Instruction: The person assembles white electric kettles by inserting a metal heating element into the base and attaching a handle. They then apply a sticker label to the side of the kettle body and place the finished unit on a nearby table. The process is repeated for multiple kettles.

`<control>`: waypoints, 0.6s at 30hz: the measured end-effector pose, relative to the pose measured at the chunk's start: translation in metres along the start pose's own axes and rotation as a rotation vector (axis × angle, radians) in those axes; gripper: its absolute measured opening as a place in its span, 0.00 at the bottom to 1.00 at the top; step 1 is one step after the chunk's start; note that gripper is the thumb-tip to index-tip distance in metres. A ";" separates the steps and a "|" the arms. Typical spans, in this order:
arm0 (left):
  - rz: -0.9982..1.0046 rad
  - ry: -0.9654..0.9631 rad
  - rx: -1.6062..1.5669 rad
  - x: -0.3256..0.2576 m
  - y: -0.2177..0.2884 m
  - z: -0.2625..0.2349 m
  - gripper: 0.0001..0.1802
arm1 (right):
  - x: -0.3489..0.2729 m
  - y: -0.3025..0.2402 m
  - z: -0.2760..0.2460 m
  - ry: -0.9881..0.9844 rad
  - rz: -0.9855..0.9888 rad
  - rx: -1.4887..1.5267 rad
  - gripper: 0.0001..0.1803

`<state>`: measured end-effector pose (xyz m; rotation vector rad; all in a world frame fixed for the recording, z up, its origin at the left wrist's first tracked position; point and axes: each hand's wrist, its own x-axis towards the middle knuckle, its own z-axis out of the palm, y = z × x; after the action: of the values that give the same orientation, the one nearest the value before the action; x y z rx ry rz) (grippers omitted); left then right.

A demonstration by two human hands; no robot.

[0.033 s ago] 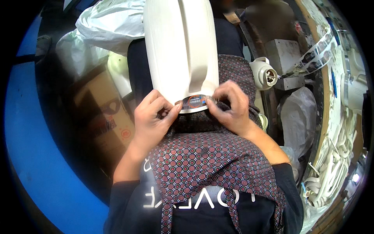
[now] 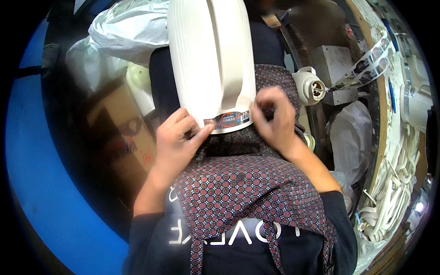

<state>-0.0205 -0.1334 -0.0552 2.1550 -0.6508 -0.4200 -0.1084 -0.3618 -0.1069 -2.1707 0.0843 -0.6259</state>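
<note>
A cream-white plastic jug body (image 2: pixel 195 59) with a long raised handle lies across my lap, over a patterned apron (image 2: pixel 238 178). Along its near end runs a dark label (image 2: pixel 228 120) with a red-orange ring and a barcode. My left hand (image 2: pixel 176 140) has its fingers curled, and its thumb presses the label's left end against the rim. Just right of the label, my right hand (image 2: pixel 276 120) is at the jug's edge. Motion blurs its bent fingers, and whether they pinch anything cannot be made out.
A cardboard box (image 2: pixel 123 133) and white plastic bags (image 2: pixel 130 27) are on the left, beside a blue surface (image 2: pixel 46 183). On the right are a white jug part (image 2: pixel 308 86), a hanging label strip (image 2: pixel 373 62), a clear bag (image 2: pixel 350 137) and a heap of white handles (image 2: pixel 389 206).
My right hand has come off the label's right end and shifted slightly right, uncovering the barcode. My left thumb stays on the left end. The jug has shifted slightly.
</note>
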 end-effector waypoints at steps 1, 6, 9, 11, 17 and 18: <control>-0.022 -0.044 0.061 0.001 -0.006 -0.005 0.14 | 0.012 0.000 -0.003 0.075 0.150 -0.087 0.19; 0.059 0.084 -0.599 0.056 -0.032 -0.023 0.18 | 0.064 -0.021 0.029 0.139 -0.137 0.106 0.39; 0.174 0.264 -0.529 0.119 -0.036 -0.036 0.33 | 0.063 -0.016 0.045 0.119 -0.205 0.061 0.39; 0.152 0.268 -0.844 0.151 -0.029 -0.060 0.39 | 0.060 -0.011 0.032 0.143 -0.397 0.170 0.36; 0.457 -0.275 -0.893 0.189 0.043 -0.098 0.59 | 0.137 -0.042 -0.067 -0.049 -0.101 0.346 0.22; 0.653 -0.354 -0.779 0.192 0.055 -0.092 0.64 | 0.160 -0.059 -0.068 0.195 -0.281 0.133 0.20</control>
<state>0.1640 -0.2166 0.0302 1.0633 -1.1145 -0.5735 -0.0090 -0.4167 0.0378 -2.0040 -0.1575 -0.9746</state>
